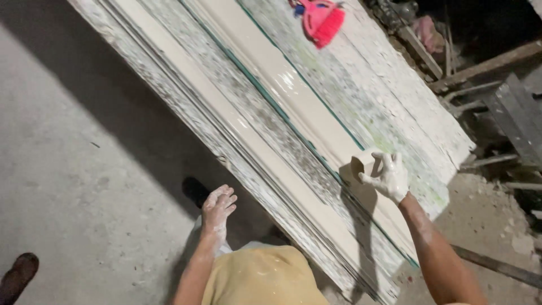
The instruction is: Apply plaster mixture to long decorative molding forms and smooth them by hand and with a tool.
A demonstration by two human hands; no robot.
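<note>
A long workbench [389, 96] crusted with white plaster runs diagonally across the view. On it lies a long cream strip of wet plaster moulding [282, 79] edged by thin green lines. My right hand [388, 176], coated in white plaster, grips a flat tan profile scraper [359, 167] standing upright on the near end of the strip. My left hand [218, 207], dusted white, hangs free beside the bench's near edge with fingers loosely spread and holds nothing.
A pink hand brush [320, 20] lies on the bench's far end. Timber pieces and rubble [480, 85] pile up at the right. A metal bar [497, 266] lies on the floor. My dark shoe [195, 190] and another shoe [17, 275] stand on the concrete floor.
</note>
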